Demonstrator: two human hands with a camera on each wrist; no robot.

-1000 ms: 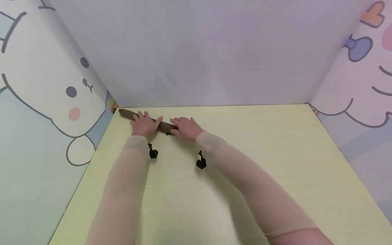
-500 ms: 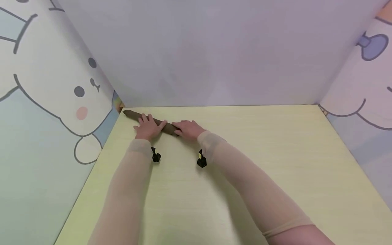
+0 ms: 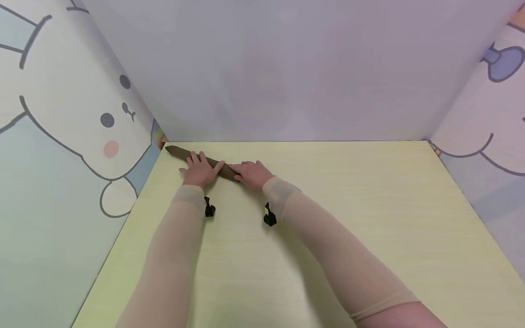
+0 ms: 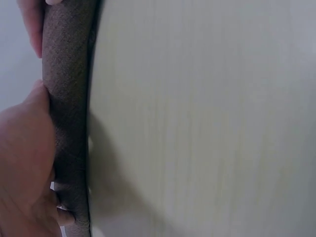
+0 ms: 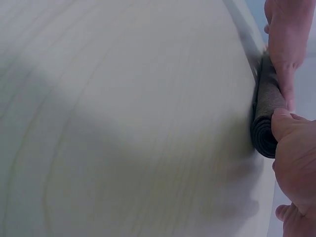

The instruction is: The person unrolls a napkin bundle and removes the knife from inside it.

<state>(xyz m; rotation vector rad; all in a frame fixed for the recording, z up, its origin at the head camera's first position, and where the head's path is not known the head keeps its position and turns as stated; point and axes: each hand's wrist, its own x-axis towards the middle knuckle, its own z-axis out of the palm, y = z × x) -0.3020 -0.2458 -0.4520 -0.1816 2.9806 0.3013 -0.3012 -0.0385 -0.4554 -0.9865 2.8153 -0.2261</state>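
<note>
A rolled-up dark brown fabric mat (image 3: 180,153) lies slantwise at the table's back left corner. Its coiled end (image 5: 265,140) shows in the right wrist view. Across the middle of the roll rests my left hand (image 3: 198,171), fingers spread over it and thumb stretched along it toward the right. My right hand (image 3: 253,174) holds the roll's right end, with the forefinger on top and the thumb on the near side. Both hands almost meet on the roll. In the left wrist view the roll (image 4: 69,98) runs upright along the left, partly covered by fingers.
The pale wooden table (image 3: 348,228) stretches to the right and toward me. A plain back wall (image 3: 287,73) rises behind the roll. Side walls with cartoon prints, such as the left wall (image 3: 61,182), border the table.
The view has shifted slightly. My right hand's spread fingers have drawn in around the roll's right end. The left hand stays on the roll, which has hardly moved.
</note>
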